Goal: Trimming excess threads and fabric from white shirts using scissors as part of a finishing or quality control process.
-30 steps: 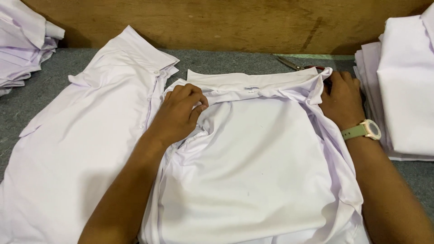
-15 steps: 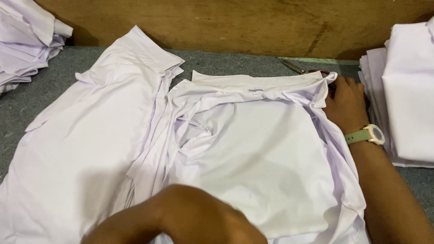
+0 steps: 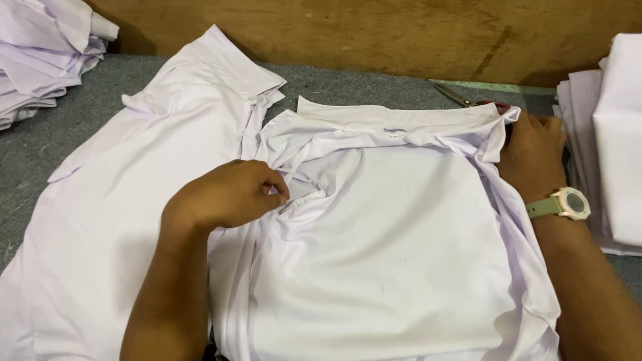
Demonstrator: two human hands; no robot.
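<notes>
Two hands work one white shirt (image 3: pixel 394 247) lying collar-away on the table (image 3: pixel 40 147): our left hand (image 3: pixel 231 194) pinches the bunched fabric at its left edge, our right hand (image 3: pixel 531 150) presses the collar's right corner.

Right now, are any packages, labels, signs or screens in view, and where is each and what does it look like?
Neck label: small pale rectangular tag with bluish marks, inside the collar of the white shirt being handled, centre top.
Watch face: round greyish dial in a cream case on a green strap, on the right wrist; too small to show more.
No packages or signs.
</notes>
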